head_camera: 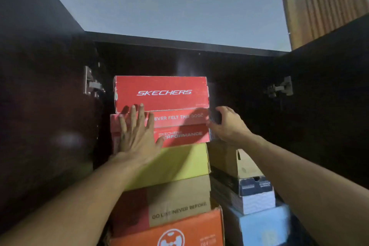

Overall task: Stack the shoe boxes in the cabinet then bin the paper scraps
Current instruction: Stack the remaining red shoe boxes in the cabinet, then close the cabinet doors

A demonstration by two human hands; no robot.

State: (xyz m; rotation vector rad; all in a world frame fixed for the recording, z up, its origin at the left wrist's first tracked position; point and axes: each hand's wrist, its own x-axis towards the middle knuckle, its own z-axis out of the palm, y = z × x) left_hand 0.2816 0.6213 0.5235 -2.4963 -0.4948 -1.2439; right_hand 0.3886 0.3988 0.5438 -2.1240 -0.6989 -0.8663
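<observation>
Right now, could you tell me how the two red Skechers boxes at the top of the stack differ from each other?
The top red box bears one large white SKECHERS logo; the second red box below it carries smaller slogan lines. The top box sits set back and untouched, while the second box juts forward, with the left hand pressed flat on its front and the right hand at its right end. Both are red with white lettering.

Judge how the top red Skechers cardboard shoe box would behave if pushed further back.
The top red Skechers cardboard shoe box would probably slide stiffly, given its flat faces. It crowns a tall stack, offset from the red box below, so it might tip.
</observation>
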